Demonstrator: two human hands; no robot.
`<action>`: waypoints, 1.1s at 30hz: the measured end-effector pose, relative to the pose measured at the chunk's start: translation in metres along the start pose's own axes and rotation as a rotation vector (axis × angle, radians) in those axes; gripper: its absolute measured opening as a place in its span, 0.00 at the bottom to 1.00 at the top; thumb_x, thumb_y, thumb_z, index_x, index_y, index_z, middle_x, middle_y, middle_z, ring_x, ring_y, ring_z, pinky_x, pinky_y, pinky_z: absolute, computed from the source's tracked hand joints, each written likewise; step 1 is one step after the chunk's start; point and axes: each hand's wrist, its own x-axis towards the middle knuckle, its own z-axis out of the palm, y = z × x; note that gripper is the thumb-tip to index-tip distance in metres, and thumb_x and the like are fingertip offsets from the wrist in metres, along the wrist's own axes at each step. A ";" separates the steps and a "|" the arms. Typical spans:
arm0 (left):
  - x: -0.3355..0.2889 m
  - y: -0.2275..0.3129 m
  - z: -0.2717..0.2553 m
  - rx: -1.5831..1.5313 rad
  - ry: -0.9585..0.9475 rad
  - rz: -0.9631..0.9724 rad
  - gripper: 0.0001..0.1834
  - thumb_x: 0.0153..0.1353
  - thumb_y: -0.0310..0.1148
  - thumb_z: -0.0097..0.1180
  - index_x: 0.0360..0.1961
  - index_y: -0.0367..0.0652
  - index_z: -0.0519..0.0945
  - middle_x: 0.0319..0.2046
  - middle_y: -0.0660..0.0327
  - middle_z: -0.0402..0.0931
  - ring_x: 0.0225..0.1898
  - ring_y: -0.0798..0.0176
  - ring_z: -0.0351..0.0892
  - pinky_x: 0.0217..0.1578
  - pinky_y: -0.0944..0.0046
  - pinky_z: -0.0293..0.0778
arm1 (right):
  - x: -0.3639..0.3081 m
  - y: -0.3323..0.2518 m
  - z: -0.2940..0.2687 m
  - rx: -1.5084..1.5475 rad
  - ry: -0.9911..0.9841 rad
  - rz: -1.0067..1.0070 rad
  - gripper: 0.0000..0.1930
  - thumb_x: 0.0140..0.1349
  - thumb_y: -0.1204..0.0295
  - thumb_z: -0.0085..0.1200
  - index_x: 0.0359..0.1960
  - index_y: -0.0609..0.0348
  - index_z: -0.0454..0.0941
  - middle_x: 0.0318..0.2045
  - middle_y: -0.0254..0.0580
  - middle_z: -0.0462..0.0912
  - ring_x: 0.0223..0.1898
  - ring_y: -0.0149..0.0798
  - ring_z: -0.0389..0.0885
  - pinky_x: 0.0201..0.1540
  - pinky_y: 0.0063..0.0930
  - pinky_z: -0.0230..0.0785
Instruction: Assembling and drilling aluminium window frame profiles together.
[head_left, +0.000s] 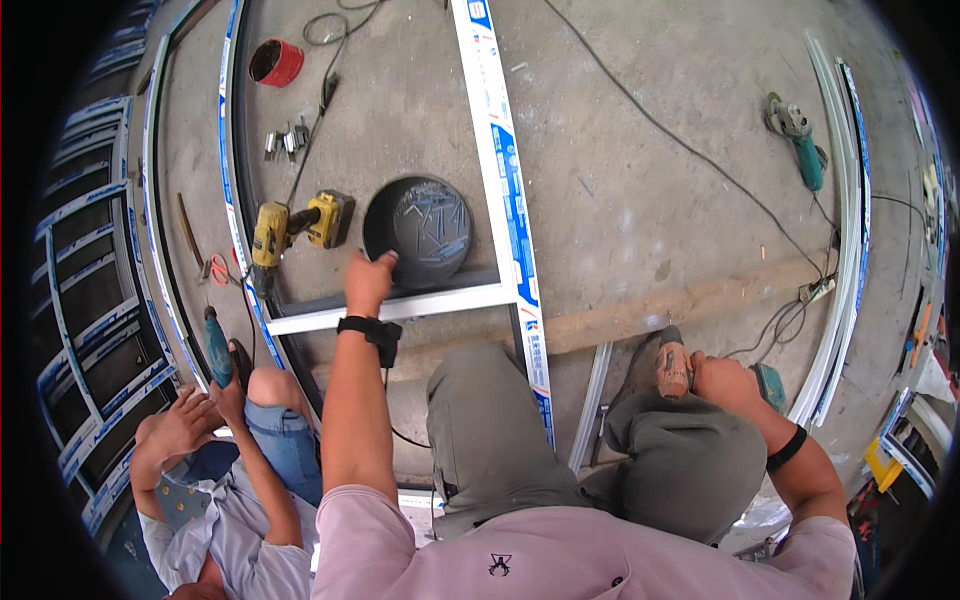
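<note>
My left hand (pixel 370 283), with a black band on its wrist, is at the near left rim of a round black tub (pixel 371 215). Its fingers are closed on that rim, partly hidden from above. Long thin screws or rod-like pieces (pixel 440 222) lie inside the tub. In my right hand (pixel 722 384) is a cordless drill with an orange-red body (pixel 673 366) and a green battery base (pixel 769 388); the drill rests over my right knee, pointing away. A white metal frame (pixel 400 308) with blue-printed film surrounds the tub.
Left of the tub lies a yellow cordless drill (pixel 290 232), with metal pieces (pixel 288 142) and a red can (pixel 277 63) beyond. A co-worker (pixel 225 500) holds a teal power tool (pixel 217 350). An angle grinder (pixel 805 150) and cables lie right, beside long profiles (pixel 845 200).
</note>
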 end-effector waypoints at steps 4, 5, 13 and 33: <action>0.014 -0.024 0.026 -0.474 -0.134 -0.256 0.12 0.57 0.33 0.61 0.33 0.32 0.79 0.25 0.57 0.78 0.23 0.61 0.78 0.19 0.59 0.71 | -0.002 0.005 0.007 0.019 0.020 -0.026 0.12 0.62 0.64 0.44 0.42 0.55 0.72 0.39 0.49 0.84 0.44 0.55 0.83 0.43 0.52 0.73; 0.012 -0.020 0.026 -0.521 -0.092 -0.185 0.09 0.57 0.31 0.60 0.30 0.34 0.78 0.23 0.58 0.77 0.20 0.62 0.76 0.16 0.60 0.68 | -0.004 0.007 0.007 0.024 0.038 -0.028 0.12 0.62 0.64 0.44 0.42 0.55 0.72 0.39 0.49 0.84 0.44 0.55 0.83 0.43 0.52 0.73; -0.045 0.047 -0.057 -0.619 -0.007 -0.069 0.06 0.57 0.30 0.57 0.33 0.40 0.79 0.22 0.64 0.76 0.18 0.69 0.72 0.14 0.66 0.63 | -0.002 0.029 0.008 0.053 0.034 -0.064 0.12 0.62 0.63 0.44 0.42 0.54 0.73 0.40 0.48 0.84 0.46 0.54 0.82 0.45 0.52 0.73; -0.420 0.022 -0.230 -0.616 0.192 -0.452 0.11 0.58 0.25 0.54 0.42 0.35 0.78 0.33 0.63 0.79 0.28 0.68 0.76 0.29 0.69 0.72 | 0.058 0.097 0.090 -0.039 0.265 -0.548 0.10 0.59 0.69 0.46 0.36 0.62 0.73 0.29 0.55 0.83 0.31 0.54 0.84 0.31 0.45 0.76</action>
